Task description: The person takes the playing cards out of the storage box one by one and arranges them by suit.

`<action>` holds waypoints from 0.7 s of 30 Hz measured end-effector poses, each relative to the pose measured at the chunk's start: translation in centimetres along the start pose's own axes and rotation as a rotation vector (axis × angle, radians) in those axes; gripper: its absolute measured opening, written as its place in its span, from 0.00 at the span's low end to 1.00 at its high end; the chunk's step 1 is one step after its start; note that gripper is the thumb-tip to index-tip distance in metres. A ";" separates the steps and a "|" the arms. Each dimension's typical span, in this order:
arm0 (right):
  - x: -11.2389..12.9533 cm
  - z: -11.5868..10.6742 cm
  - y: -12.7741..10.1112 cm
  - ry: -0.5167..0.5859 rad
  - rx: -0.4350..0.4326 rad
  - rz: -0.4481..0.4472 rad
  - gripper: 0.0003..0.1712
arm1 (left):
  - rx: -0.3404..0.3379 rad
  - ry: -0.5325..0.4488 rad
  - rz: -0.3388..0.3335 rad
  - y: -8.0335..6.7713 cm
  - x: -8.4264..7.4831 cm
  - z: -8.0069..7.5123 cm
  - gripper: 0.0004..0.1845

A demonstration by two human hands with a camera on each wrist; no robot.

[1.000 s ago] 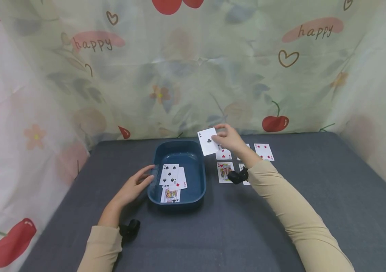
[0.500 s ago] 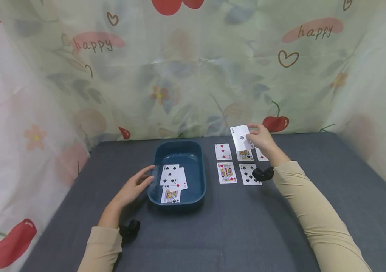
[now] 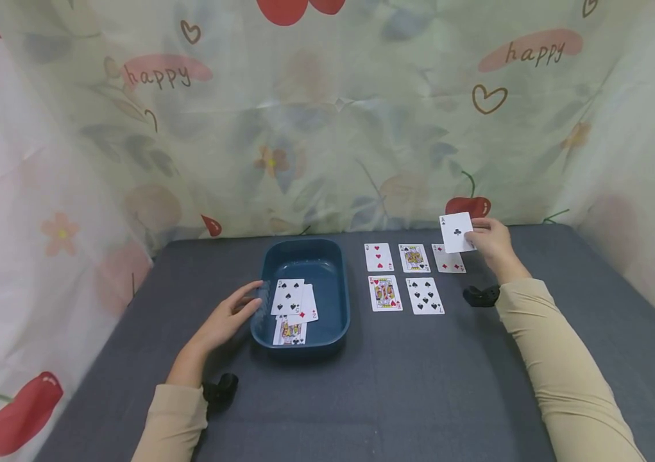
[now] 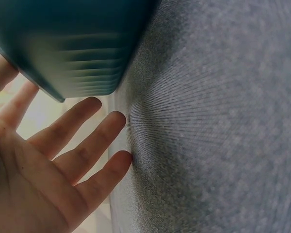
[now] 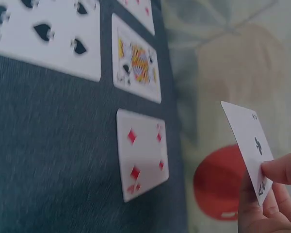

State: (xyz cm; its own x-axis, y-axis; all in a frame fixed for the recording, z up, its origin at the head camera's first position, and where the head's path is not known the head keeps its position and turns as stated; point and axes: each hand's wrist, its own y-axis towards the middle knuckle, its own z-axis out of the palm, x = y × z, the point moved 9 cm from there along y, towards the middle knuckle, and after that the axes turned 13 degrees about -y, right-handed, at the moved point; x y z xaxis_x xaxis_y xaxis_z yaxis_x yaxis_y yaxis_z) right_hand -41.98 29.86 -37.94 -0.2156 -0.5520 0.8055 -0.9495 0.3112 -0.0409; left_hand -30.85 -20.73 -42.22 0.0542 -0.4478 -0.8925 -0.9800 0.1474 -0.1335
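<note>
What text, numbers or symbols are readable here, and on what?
"happy" on the curtain, upper left.
"happy" on the curtain, upper right.
"A" with one club on the ace of clubs, pinched by the right hand.
Corner indices on the table cards and the cards in the blue tray: too small to read; only pips and court figures show.

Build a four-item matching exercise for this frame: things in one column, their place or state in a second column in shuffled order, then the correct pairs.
Things
1. ace of clubs
2. three of diamonds
3. blue tray
4. seven of spades

Places or states
A. flat on the grey table, front row, right of the king of hearts
B. pinched in the right hand, off the table
C. touched at its side by the left hand
D. back row, right end

Pairs: 1-B, 2-D, 3-C, 4-A
</note>
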 end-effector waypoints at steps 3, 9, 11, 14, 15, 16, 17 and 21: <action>-2.4 -0.8 1.1 0.013 -0.042 0.066 0.30 | -0.002 0.003 -0.001 0.0 0.0 0.0 0.29; -5.8 -2.1 2.1 -0.055 -0.091 0.143 0.30 | -0.002 0.007 -0.004 -0.1 0.0 0.0 0.29; -6.1 -2.4 1.8 -0.070 -0.099 0.163 0.30 | 0.000 0.005 0.000 -0.1 0.0 0.1 0.29; -6.2 -2.8 0.8 -0.080 -0.115 0.190 0.29 | 0.000 0.005 0.004 -0.1 -0.1 0.1 0.29; -6.1 -2.9 0.5 -0.086 -0.114 0.191 0.29 | 0.000 0.005 0.003 -0.1 -0.1 0.1 0.29; -6.0 -2.9 0.2 -0.089 -0.111 0.189 0.29 | -0.001 0.006 0.002 -0.1 -0.1 0.1 0.30; -6.0 -3.0 -0.1 -0.094 -0.110 0.195 0.29 | -0.002 0.007 0.001 -0.1 -0.1 0.1 0.29; -6.3 -3.0 -0.6 -0.107 -0.112 0.203 0.28 | -0.004 0.006 -0.001 -0.1 0.0 0.1 0.29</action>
State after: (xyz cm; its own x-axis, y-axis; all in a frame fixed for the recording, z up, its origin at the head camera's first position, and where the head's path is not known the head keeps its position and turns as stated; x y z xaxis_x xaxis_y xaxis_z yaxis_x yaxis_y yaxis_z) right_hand -39.39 35.47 -41.24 -0.4282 -0.5460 0.7200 -0.8540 0.5050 -0.1249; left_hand -30.76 -20.65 -42.29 0.0536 -0.4534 -0.8897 -0.9807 0.1438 -0.1324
